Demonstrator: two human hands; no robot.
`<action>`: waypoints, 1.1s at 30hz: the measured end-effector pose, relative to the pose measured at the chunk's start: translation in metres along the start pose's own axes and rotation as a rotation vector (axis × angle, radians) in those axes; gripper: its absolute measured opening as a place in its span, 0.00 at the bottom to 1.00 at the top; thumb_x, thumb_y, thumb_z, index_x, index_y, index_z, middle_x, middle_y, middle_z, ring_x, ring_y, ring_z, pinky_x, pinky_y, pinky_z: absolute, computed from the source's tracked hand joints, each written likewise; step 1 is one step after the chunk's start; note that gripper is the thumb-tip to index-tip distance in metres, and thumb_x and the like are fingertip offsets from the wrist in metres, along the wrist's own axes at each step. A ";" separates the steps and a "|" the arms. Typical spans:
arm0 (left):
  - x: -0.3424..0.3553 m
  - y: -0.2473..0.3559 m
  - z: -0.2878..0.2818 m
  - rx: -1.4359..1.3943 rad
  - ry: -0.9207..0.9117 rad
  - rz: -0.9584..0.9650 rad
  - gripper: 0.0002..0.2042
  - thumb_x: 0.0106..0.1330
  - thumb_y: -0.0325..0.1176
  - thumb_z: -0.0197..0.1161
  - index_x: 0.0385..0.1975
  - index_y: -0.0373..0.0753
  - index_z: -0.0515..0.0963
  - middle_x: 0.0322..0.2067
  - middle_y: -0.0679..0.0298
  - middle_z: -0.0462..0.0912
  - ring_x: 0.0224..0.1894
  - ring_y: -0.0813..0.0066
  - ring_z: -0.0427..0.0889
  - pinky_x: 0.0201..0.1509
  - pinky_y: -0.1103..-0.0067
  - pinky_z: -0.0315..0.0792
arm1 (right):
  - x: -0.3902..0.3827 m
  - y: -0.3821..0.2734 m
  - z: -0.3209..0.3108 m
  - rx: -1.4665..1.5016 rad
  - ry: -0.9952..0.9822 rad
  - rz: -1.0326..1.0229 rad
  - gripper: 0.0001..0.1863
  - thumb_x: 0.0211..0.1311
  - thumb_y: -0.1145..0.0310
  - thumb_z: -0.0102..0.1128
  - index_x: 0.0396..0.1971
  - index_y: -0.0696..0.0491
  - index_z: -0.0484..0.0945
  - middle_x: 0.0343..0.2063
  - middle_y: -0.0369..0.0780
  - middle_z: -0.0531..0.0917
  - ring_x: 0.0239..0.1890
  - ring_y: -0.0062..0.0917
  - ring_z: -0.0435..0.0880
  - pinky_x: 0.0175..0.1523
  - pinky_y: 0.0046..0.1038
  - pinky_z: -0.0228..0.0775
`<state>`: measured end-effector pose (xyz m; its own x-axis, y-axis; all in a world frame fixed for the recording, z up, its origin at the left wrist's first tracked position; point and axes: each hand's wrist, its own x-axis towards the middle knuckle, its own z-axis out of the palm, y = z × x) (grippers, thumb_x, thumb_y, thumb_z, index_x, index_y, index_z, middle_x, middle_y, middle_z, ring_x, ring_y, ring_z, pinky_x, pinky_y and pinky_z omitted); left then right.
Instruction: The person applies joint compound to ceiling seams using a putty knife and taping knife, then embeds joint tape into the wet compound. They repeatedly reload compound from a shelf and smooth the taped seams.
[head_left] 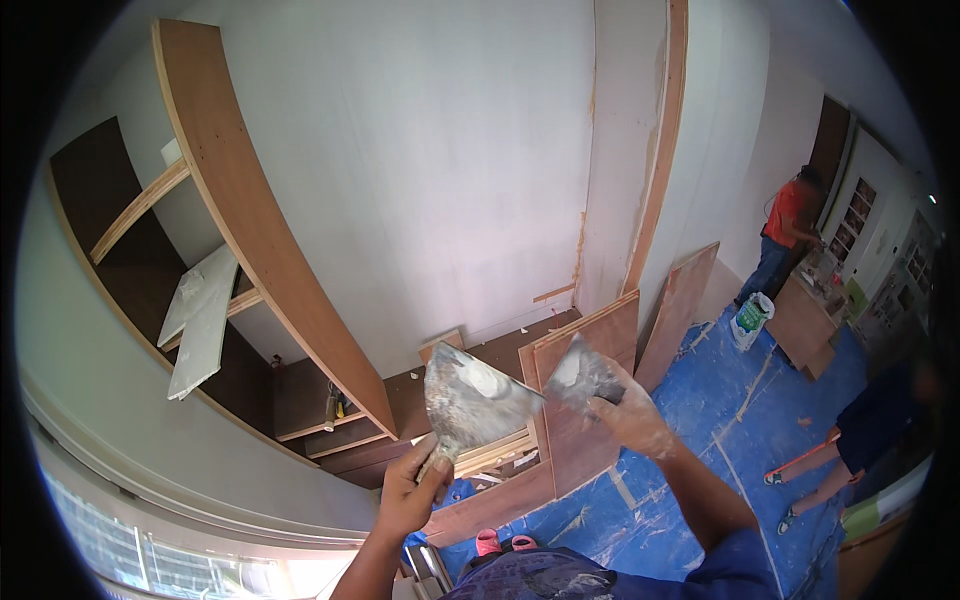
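My left hand (412, 488) grips the handle of a wide putty knife (458, 412), its broad blade smeared grey and white. A lump of white putty (484, 380) lies on that blade. In my right hand (637, 418) is a second putty knife (598, 382), smaller, also with white putty on its blade. The two blades are raised close together in front of me, their near edges almost meeting; whether they touch I cannot tell. White residue marks my right hand and wrist.
To the left stands a wooden shelf unit (245, 190), with white-smeared boards (205, 315) on it. Wood panels (590, 440) lean ahead right. Blue sheeting (700, 480) covers the floor. A bag (752, 320) stands near a person in red (788, 215); another person (880, 420) is at right.
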<state>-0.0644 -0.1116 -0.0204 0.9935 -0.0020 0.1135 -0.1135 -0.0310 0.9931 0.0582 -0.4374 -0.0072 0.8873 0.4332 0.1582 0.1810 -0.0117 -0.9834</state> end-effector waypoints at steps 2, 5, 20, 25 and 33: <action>0.007 -0.008 -0.004 0.362 0.079 0.222 0.16 0.74 0.29 0.60 0.57 0.29 0.76 0.29 0.57 0.81 0.27 0.72 0.80 0.33 0.76 0.74 | -0.019 0.011 0.009 0.368 0.109 0.171 0.28 0.62 0.86 0.51 0.64 0.57 0.72 0.55 0.50 0.82 0.55 0.41 0.84 0.60 0.41 0.77; 0.013 -0.022 -0.001 0.591 0.155 0.525 0.14 0.71 0.26 0.62 0.54 0.30 0.78 0.30 0.50 0.80 0.30 0.57 0.81 0.37 0.71 0.75 | -0.021 0.027 0.040 0.594 0.109 0.237 0.22 0.65 0.75 0.51 0.57 0.66 0.74 0.52 0.49 0.84 0.51 0.41 0.86 0.51 0.41 0.80; 0.091 0.011 -0.110 0.764 0.766 0.740 0.15 0.67 0.26 0.64 0.53 0.31 0.76 0.37 0.49 0.81 0.38 0.61 0.82 0.42 0.68 0.77 | 0.021 -0.053 0.035 0.839 0.158 -0.134 0.24 0.66 0.71 0.54 0.61 0.63 0.71 0.51 0.47 0.84 0.51 0.34 0.86 0.40 0.36 0.85; 0.249 0.105 -0.225 0.449 1.155 0.749 0.15 0.71 0.37 0.64 0.44 0.28 0.78 0.34 0.53 0.83 0.37 0.60 0.80 0.50 0.65 0.74 | 0.048 -0.080 0.001 0.619 0.375 -0.338 0.22 0.72 0.73 0.55 0.63 0.64 0.69 0.54 0.49 0.81 0.55 0.37 0.84 0.48 0.43 0.86; 0.336 0.247 -0.372 0.436 1.045 0.752 0.29 0.68 0.39 0.66 0.61 0.22 0.71 0.71 0.41 0.63 0.77 0.48 0.53 0.79 0.63 0.48 | 0.108 -0.202 -0.094 0.327 0.531 -0.758 0.21 0.75 0.70 0.56 0.63 0.63 0.70 0.52 0.44 0.81 0.50 0.28 0.84 0.50 0.35 0.85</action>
<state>0.2407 0.2517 0.2749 0.2051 0.5880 0.7824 -0.4193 -0.6696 0.6131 0.1571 -0.4734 0.2172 0.6741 -0.2398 0.6986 0.7264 0.3867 -0.5682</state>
